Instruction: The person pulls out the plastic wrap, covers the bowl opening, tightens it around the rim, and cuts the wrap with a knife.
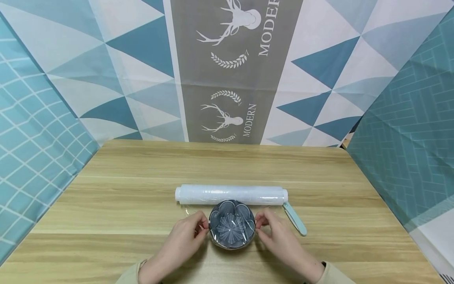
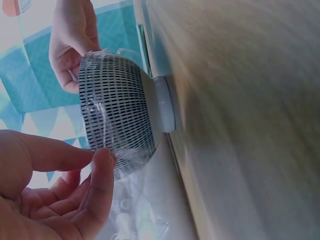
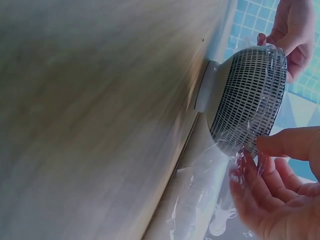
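A bowl [image 1: 231,230] with a dark blue patterned inside stands upright on the table, clear cling film stretched over its mouth. Dashes cover its outer wall [image 2: 117,95], above a white foot. At the left side of the rim my left hand [image 1: 185,236] pinches the film's edge between thumb and forefinger. Opposite, my right hand [image 1: 280,238] pinches film at the right side; loose, crinkled cling film [image 3: 245,167] shows at its fingertips. Just behind the bowl lies the cling film roll [image 1: 230,194], with a clear sheet of film between the two.
A light teal knife [image 1: 295,219] lies slantwise to the right of the bowl, its upper end near the roll's right end. The wooden table [image 1: 117,205] spreads around them. Patterned cloths [image 1: 142,67] hang behind the table and at both sides.
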The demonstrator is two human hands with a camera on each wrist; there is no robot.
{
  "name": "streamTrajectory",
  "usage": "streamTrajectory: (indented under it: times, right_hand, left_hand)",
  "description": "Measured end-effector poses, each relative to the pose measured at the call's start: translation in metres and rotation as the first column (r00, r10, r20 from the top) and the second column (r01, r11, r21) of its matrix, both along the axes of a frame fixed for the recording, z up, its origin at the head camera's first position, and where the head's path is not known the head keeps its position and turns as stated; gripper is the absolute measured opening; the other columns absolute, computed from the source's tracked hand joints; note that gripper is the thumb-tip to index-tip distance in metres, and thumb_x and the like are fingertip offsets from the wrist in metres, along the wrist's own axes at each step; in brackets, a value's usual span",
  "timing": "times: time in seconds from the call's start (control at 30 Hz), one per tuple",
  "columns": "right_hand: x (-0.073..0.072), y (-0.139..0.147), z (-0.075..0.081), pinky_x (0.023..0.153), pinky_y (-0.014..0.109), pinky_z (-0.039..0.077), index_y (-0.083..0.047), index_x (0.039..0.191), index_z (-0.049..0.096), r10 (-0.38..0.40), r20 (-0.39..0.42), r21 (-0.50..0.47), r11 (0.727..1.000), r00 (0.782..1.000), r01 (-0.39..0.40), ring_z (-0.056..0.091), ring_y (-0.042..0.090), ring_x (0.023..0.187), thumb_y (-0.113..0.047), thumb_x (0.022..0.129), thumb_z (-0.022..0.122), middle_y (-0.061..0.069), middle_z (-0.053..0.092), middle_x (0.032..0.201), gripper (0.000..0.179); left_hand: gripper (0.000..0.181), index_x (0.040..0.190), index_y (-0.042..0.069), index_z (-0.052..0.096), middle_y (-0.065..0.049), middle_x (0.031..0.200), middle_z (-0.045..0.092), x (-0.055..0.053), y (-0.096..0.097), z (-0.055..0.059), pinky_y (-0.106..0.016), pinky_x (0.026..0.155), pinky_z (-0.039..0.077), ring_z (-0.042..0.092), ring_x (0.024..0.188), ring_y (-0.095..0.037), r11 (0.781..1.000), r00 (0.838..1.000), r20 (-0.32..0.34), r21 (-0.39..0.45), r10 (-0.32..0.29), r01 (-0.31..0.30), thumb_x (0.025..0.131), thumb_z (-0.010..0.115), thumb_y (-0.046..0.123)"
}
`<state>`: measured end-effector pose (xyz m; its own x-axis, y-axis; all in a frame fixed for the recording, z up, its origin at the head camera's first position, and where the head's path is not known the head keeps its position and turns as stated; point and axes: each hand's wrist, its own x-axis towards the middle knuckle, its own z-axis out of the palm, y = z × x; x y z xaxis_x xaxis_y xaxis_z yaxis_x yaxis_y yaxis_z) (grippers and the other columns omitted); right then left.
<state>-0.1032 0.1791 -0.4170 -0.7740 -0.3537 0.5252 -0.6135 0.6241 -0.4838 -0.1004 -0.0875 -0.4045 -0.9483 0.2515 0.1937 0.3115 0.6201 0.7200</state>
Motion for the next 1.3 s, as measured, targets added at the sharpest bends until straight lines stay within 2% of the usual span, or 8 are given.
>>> streamTrajectory:
  times: [0.2, 0.37, 0.47, 0.6, 0.67, 0.9, 1.13, 1.3]
  right_hand:
    - [0.003, 0.002, 0.004, 0.079, 0.035, 0.059, -0.010, 0.105, 0.063, -0.058, -0.013, 0.024, 0.998, 0.998, 0.059, 0.069, 0.011, 0.083, 0.007, 0.071, 0.085, -0.009, 0.073, 0.089, 0.044]
    - [0.003, 0.008, 0.005, 0.076, 0.031, 0.058, -0.010, 0.102, 0.065, -0.084, -0.050, 0.007, 0.996, 0.995, 0.084, 0.067, 0.008, 0.083, 0.004, 0.070, 0.088, -0.005, 0.071, 0.091, 0.042]
    - [0.002, 0.012, 0.004, 0.073, 0.027, 0.058, -0.008, 0.100, 0.065, -0.089, -0.038, 0.009, 0.996, 0.995, 0.090, 0.064, 0.007, 0.080, 0.004, 0.068, 0.088, -0.002, 0.069, 0.089, 0.041]
    - [0.003, 0.015, 0.002, 0.069, 0.023, 0.056, -0.006, 0.102, 0.064, -0.105, 0.024, 0.022, 0.994, 0.994, 0.104, 0.058, 0.004, 0.077, 0.000, 0.069, 0.089, -0.002, 0.064, 0.087, 0.041]
    - [0.004, 0.016, 0.001, 0.067, 0.022, 0.054, -0.007, 0.103, 0.064, -0.119, 0.057, 0.032, 0.993, 0.991, 0.117, 0.054, 0.002, 0.076, -0.003, 0.070, 0.090, -0.003, 0.061, 0.087, 0.042]
    - [0.005, 0.012, 0.001, 0.061, 0.020, 0.050, -0.007, 0.096, 0.062, -0.143, 0.211, 0.046, 0.990, 0.967, 0.136, 0.050, -0.002, 0.071, 0.001, 0.078, 0.083, -0.006, 0.057, 0.081, 0.029]
    - [0.003, 0.000, 0.005, 0.066, 0.019, 0.055, -0.005, 0.094, 0.065, -0.192, 0.418, -0.024, 0.975, 0.888, 0.222, 0.058, 0.000, 0.072, 0.005, 0.084, 0.075, -0.003, 0.065, 0.080, 0.018]
    - [0.006, -0.002, 0.006, 0.071, 0.019, 0.057, -0.003, 0.100, 0.064, -0.150, 0.435, -0.057, 0.979, 0.888, 0.194, 0.064, 0.007, 0.079, 0.007, 0.082, 0.076, 0.003, 0.070, 0.089, 0.024]
  left_hand:
    - [0.019, 0.090, 0.013, 0.062, 0.001, 0.083, 0.073, 0.002, -0.007, 0.006, -0.018, 0.057, 0.050, 0.056, 0.064, 0.001, 1.000, 1.000, -0.022, -0.010, 0.021, -0.022, 0.087, 0.074, -0.002]
    - [0.015, 0.089, 0.012, 0.063, 0.003, 0.079, 0.069, -0.005, -0.021, 0.011, -0.019, 0.056, 0.047, 0.051, 0.061, 0.001, 0.993, 0.998, -0.006, -0.091, 0.070, -0.070, 0.088, 0.075, 0.002]
    - [0.017, 0.084, 0.012, 0.061, 0.007, 0.071, 0.061, -0.007, -0.029, 0.007, -0.019, 0.054, 0.045, 0.048, 0.058, -0.001, 0.985, 0.998, 0.060, -0.169, 0.023, -0.012, 0.089, 0.077, 0.013]
    - [0.030, 0.078, 0.014, 0.055, 0.007, 0.066, 0.052, -0.006, -0.035, -0.003, -0.021, 0.051, 0.039, 0.043, 0.056, -0.006, 0.970, 0.984, 0.171, -0.224, -0.050, 0.089, 0.087, 0.080, 0.027]
    - [0.033, 0.077, 0.015, 0.054, 0.007, 0.066, 0.050, -0.006, -0.035, -0.007, -0.022, 0.052, 0.037, 0.043, 0.057, -0.007, 0.966, 0.981, 0.185, -0.235, -0.064, 0.107, 0.086, 0.081, 0.030]
    - [0.023, 0.077, 0.015, 0.059, 0.011, 0.065, 0.052, -0.008, -0.026, -0.012, -0.021, 0.053, 0.038, 0.041, 0.056, -0.001, 0.966, 0.987, 0.099, -0.216, -0.123, 0.142, 0.088, 0.078, 0.021]
    - [0.014, 0.080, 0.013, 0.067, 0.010, 0.063, 0.056, -0.012, -0.019, -0.010, -0.019, 0.053, 0.041, 0.042, 0.054, 0.003, 0.983, 0.994, 0.036, -0.149, -0.103, 0.108, 0.088, 0.074, 0.005]
    - [0.012, 0.086, 0.012, 0.065, 0.004, 0.071, 0.068, -0.012, -0.013, -0.008, -0.019, 0.058, 0.050, 0.057, 0.059, -0.002, 0.993, 0.996, 0.048, -0.092, -0.070, 0.074, 0.088, 0.074, 0.003]
